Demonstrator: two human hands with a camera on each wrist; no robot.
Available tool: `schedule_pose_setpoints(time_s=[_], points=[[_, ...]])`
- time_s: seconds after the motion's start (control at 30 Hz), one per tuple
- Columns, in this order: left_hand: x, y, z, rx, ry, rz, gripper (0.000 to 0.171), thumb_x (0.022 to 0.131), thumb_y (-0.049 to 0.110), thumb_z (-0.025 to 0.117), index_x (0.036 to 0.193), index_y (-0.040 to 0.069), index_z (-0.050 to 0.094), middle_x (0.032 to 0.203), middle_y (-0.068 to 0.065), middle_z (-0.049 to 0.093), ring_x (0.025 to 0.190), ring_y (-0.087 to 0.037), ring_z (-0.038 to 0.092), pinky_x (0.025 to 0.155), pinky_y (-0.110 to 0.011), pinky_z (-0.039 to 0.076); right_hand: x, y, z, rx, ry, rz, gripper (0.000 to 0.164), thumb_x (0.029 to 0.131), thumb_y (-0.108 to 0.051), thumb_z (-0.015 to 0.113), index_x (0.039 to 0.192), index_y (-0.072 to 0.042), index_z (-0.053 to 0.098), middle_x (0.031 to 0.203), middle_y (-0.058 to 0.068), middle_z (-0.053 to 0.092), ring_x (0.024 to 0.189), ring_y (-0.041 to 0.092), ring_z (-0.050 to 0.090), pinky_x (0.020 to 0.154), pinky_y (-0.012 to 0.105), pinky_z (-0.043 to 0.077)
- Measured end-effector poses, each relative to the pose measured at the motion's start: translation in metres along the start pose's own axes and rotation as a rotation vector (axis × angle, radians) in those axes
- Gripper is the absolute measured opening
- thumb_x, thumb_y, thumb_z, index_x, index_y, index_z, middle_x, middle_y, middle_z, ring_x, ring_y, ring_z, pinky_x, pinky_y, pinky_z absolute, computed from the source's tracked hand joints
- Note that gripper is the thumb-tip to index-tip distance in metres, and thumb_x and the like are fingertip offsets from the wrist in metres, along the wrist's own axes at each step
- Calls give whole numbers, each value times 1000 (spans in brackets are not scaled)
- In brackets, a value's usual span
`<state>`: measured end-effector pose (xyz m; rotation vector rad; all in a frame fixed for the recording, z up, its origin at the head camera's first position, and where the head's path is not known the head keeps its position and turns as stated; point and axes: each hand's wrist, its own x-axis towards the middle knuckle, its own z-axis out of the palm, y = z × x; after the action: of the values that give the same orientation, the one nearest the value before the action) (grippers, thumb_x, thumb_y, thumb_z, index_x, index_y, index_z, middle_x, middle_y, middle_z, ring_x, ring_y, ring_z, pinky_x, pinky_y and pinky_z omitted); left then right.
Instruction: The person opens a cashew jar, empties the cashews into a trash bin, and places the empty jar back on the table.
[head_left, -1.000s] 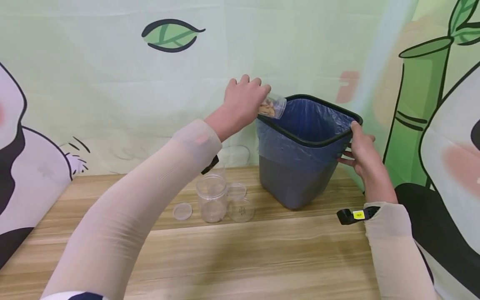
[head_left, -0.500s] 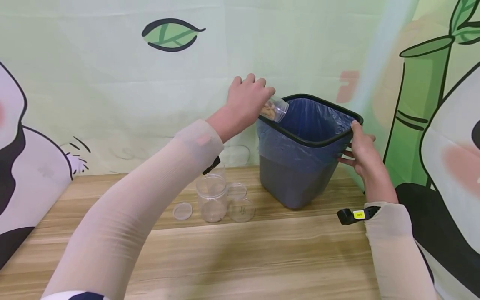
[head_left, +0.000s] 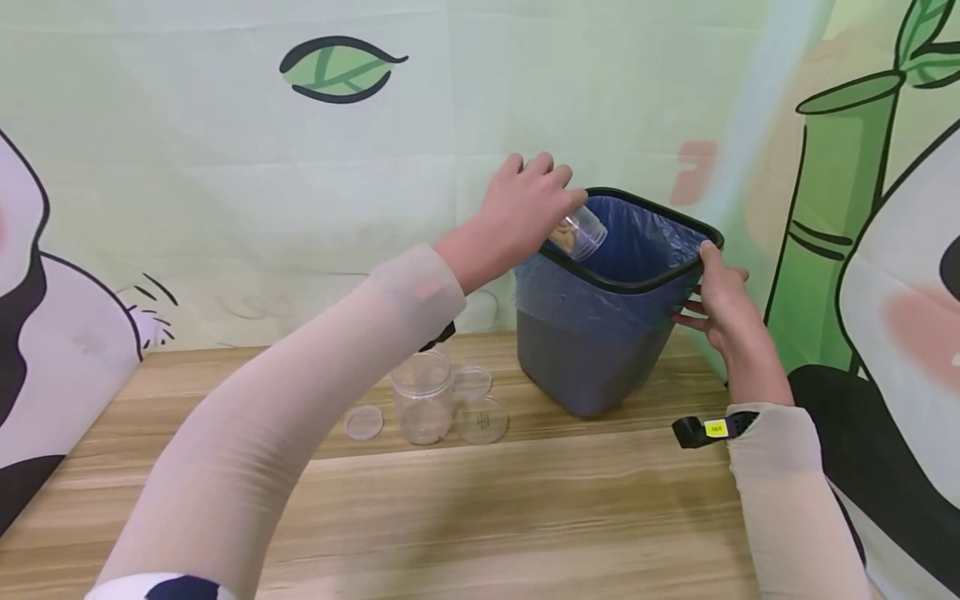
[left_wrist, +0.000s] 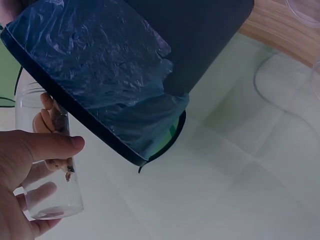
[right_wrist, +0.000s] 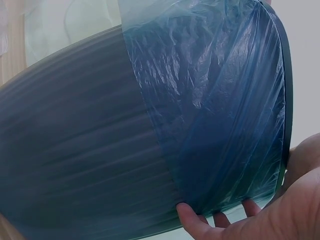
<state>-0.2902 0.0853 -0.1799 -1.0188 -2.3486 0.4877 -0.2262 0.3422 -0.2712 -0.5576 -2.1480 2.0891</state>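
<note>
My left hand grips a clear plastic jar, which is tipped with its mouth over the near left rim of a trash bin. Tan-brown pieces lie inside the jar; their exact kind is hard to tell. A blue plastic bag lines the bin and folds down over its outside. On the bin's right corner, my right hand holds the black rim, thumb on top and fingers against the outer side. The bottom of the bin's inside is hidden.
An uncovered clear jar stands on the wooden table, left of the bin, partly behind the left arm. Around it lie clear round lids. A printed cloth backs the table.
My left hand has moved right with the jar, bringing its mouth over the bin's opening and tilting it further down. The right hand and the bin stay where they were.
</note>
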Motion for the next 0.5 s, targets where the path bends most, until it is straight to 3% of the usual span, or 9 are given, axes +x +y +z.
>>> schedule_pose_setpoints(time_s=[0.2,0.5], points=[[0,5,-1,39,36,45,48,99,12,66,143,28,56,132,-4,58,115,-28,49,87,-39,41,0,-2,0,9,-7,6,93,102,-63,21,145,-16,-46,165,25,8,147,44,28,115,48,37],[0,11,-1,93,57,89,49,101,13,63,146,32,53,142,-4,55,126,-28,47,91,-41,42,-1,-1,2,5,-17,11,92,102,-62,20,144,-16,-47,165,25,8,147,43,29,115,48,37]])
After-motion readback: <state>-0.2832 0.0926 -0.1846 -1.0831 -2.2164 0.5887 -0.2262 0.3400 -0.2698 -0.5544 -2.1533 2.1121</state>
